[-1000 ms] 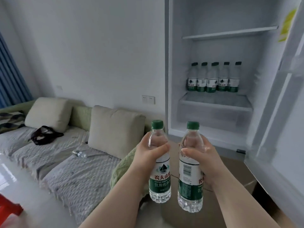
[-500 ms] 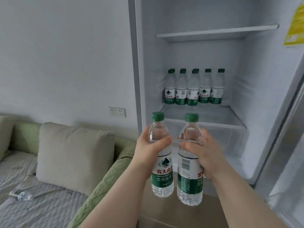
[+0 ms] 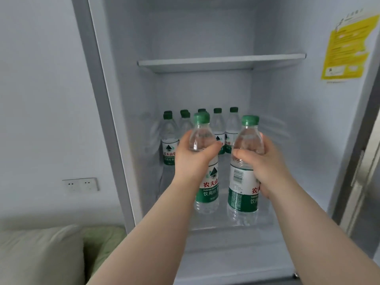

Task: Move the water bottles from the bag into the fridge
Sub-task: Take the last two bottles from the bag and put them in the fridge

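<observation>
— Gripped round the shoulder, the left bottle (image 3: 207, 190) is being held upright by the left hand (image 3: 195, 156), the right bottle (image 3: 242, 194) by the right hand (image 3: 267, 163).
— What is being shown on the labels?
— "农夫山" in red on the left one, a barcode on the right. Both are being held inside the fridge (image 3: 287, 120), before the row of bottles (image 3: 218, 126) at the back of the shelf (image 3: 223, 221).
</observation>
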